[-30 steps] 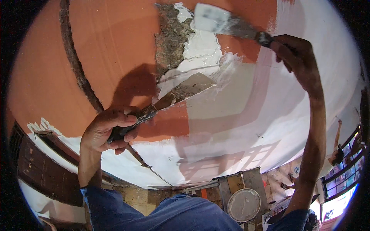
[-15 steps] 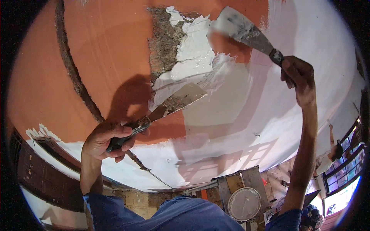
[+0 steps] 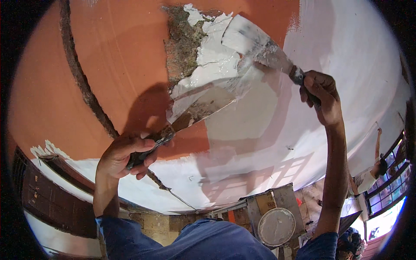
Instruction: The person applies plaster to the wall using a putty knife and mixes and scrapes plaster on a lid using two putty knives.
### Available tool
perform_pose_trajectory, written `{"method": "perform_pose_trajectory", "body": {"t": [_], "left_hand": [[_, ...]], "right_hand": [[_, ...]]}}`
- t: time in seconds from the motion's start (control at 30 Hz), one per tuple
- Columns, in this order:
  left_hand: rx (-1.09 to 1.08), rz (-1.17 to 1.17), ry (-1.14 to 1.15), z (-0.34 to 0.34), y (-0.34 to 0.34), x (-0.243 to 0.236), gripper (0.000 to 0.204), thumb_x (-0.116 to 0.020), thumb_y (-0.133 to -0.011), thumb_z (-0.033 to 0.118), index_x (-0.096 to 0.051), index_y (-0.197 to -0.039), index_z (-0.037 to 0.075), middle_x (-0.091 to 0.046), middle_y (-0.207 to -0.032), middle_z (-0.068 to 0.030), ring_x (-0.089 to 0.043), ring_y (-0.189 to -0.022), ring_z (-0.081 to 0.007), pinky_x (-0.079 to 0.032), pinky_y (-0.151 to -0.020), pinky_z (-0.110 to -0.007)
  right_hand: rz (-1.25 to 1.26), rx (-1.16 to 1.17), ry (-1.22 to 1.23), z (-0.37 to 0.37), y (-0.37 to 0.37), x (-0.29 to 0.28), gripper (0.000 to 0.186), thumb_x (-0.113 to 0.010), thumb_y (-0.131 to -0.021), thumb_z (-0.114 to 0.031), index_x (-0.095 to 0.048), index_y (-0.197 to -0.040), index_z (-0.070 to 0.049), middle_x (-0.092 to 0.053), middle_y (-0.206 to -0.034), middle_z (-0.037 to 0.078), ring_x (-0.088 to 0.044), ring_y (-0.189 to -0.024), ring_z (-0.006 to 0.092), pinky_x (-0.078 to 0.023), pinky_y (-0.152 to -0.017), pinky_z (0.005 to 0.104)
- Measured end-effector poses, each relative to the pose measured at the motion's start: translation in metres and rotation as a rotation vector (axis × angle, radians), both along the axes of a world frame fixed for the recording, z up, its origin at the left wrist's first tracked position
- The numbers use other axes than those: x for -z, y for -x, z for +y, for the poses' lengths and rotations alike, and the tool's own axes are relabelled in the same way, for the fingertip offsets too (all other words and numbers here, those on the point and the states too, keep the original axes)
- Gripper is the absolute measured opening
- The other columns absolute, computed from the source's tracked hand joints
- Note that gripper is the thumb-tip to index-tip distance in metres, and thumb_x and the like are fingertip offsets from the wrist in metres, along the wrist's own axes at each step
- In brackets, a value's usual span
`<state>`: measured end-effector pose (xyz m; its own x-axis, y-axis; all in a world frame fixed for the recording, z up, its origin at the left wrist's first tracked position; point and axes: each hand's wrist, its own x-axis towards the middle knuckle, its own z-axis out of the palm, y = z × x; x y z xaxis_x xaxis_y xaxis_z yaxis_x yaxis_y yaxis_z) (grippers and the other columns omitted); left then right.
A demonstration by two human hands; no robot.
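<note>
My left hand (image 3: 130, 157) is closed round the dark handle of a putty knife (image 3: 203, 108), its smeared blade slanting up to the right in front of the wall. In my right hand (image 3: 323, 93) is a wider putty knife (image 3: 260, 45), whose blade carries white paste and lies at the right edge of the wet filler. That white filler (image 3: 216, 56) spreads in ridges over part of a rough bare patch (image 3: 184, 45) in the orange wall (image 3: 125, 47). Whether the wide blade touches the wall I cannot tell.
A long dark groove (image 3: 82, 84) runs down the wall at left. Below, a round container of white paste (image 3: 276, 227) stands on a board. Another person (image 3: 372, 175) reaches up to the wall at far right, beside a barred window (image 3: 392, 184). A dark door (image 3: 56, 195) is at lower left.
My right hand has moved down and left with the wide putty knife, bringing its blade towards the white filler. My left hand has shifted only slightly right.
</note>
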<state>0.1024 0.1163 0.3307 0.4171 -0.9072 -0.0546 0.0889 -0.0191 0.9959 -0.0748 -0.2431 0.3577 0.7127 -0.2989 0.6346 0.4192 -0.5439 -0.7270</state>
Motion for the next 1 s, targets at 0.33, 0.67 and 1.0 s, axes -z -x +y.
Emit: {"method": "perform_pose_trajectory", "body": {"t": [0.33, 0.67, 1.0], "left_hand": [[-0.021, -0.005, 0.015, -0.027, 0.032, 0.014, 0.034, -0.049, -0.084, 0.026, -0.048, -0.103, -0.003, -0.048, -0.064, -0.0037, -0.037, -0.035, -0.006, -0.031, -0.03, -0.019], [0.208, 0.086, 0.036, -0.095, 0.062, 0.059, 0.026, -0.037, -0.091, 0.024, -0.047, -0.101, 0.002, -0.041, -0.06, 0.0004, -0.03, -0.035, -0.0025, -0.024, -0.031, -0.017], [0.4, 0.246, -0.03, -0.156, 0.096, 0.109, 0.024, -0.039, -0.091, 0.026, -0.047, -0.097, 0.004, -0.041, -0.061, 0.0022, -0.028, -0.036, -0.0016, -0.022, -0.031, -0.017]], "right_hand": [[0.166, -0.184, -0.226, 0.071, 0.012, 0.08, 0.025, -0.05, -0.087, -0.023, -0.056, -0.084, 0.001, -0.055, -0.062, 0.005, -0.048, -0.05, 0.0083, -0.04, -0.044, 0.0216], [0.224, 0.015, -0.402, 0.074, 0.055, 0.128, 0.027, -0.047, -0.089, -0.027, -0.05, -0.087, -0.001, -0.05, -0.058, 0.003, -0.043, -0.044, 0.0054, -0.035, -0.039, 0.0198], [0.211, 0.276, -0.571, 0.071, 0.134, 0.197, 0.029, -0.046, -0.089, -0.028, -0.05, -0.081, -0.001, -0.043, -0.052, -0.002, -0.038, -0.041, 0.0043, -0.029, -0.036, 0.0201]]}}
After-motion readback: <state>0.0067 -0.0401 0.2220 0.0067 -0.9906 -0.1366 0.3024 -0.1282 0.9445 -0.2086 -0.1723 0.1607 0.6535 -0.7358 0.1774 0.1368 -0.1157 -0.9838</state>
